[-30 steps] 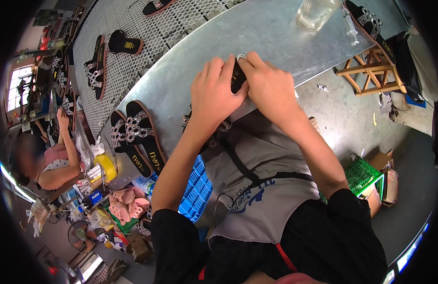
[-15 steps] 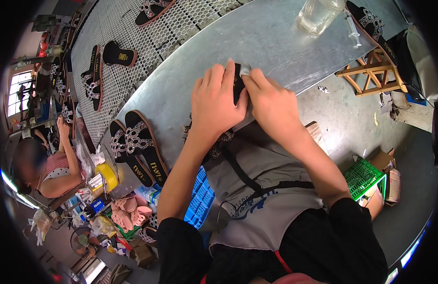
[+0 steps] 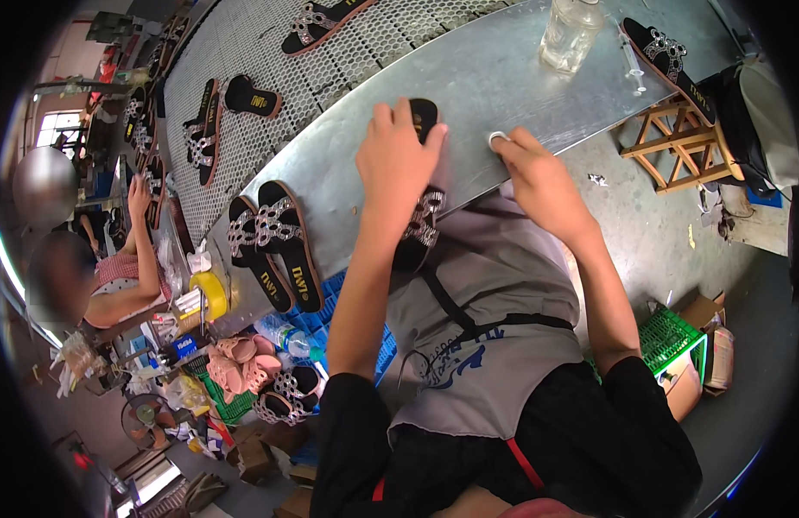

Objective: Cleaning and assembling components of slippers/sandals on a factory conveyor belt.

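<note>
My left hand point(image 3: 396, 164) is wrapped round a black sandal point(image 3: 424, 114) at the metal table's edge, its heel end pointing away from me. The sandal's jewelled strap point(image 3: 427, 216) shows below that hand, close to my grey apron. To the right, apart from the sandal, my right hand point(image 3: 534, 177) pinches a small white wad point(image 3: 497, 138), perhaps cloth, just over the table point(image 3: 477, 82). Left of my left forearm lies a pair of matching sandals point(image 3: 283, 246), side by side.
A perforated conveyor point(image 3: 309, 82) carrying more sandals curves along the far left. Beyond my right hand stand a clear jar of liquid point(image 3: 569, 39), a syringe point(image 3: 630, 65) and another sandal point(image 3: 667, 56). A wooden stool point(image 3: 680, 151) is at right. A co-worker point(image 3: 127, 285) sits left.
My right hand has drawn away from the sandal to the right, taking the white wad with it. My left hand stays on the sandal. The whole view has shifted slightly.
</note>
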`<state>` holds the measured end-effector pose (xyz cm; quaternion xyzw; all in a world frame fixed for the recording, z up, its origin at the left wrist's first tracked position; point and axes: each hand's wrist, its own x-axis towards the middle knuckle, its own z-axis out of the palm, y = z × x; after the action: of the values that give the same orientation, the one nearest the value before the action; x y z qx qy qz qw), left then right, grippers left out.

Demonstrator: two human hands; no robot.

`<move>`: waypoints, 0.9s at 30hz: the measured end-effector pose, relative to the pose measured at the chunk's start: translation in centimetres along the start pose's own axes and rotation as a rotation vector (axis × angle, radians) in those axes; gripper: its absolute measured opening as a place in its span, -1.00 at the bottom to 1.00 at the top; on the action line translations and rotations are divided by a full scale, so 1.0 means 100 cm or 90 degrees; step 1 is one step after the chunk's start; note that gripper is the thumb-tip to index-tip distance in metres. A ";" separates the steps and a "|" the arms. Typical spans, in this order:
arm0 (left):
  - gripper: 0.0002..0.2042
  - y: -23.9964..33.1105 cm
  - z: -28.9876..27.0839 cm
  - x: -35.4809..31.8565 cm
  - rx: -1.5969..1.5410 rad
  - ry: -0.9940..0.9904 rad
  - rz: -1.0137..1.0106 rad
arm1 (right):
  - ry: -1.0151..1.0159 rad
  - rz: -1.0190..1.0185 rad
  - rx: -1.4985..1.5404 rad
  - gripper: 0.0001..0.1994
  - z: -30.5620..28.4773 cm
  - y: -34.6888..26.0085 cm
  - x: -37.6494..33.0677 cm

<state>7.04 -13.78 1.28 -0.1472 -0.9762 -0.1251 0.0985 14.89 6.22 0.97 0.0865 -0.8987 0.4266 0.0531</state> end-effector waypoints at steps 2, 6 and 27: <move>-0.34 -0.011 -0.013 0.005 -0.005 0.000 -0.158 | 0.006 0.022 0.107 -0.63 -0.002 -0.004 0.002; -0.36 -0.009 -0.043 -0.032 -0.058 0.038 -0.245 | 0.039 -0.027 0.071 -0.61 0.010 -0.008 0.000; -0.57 0.009 0.007 -0.103 -0.026 0.187 -0.057 | -0.128 0.010 -0.181 -0.63 0.047 -0.058 0.038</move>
<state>16.83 -15.51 -1.52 -0.0858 -0.9542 -0.1694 0.2314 12.25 -1.43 3.07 0.1132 -0.9514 0.2848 -0.0285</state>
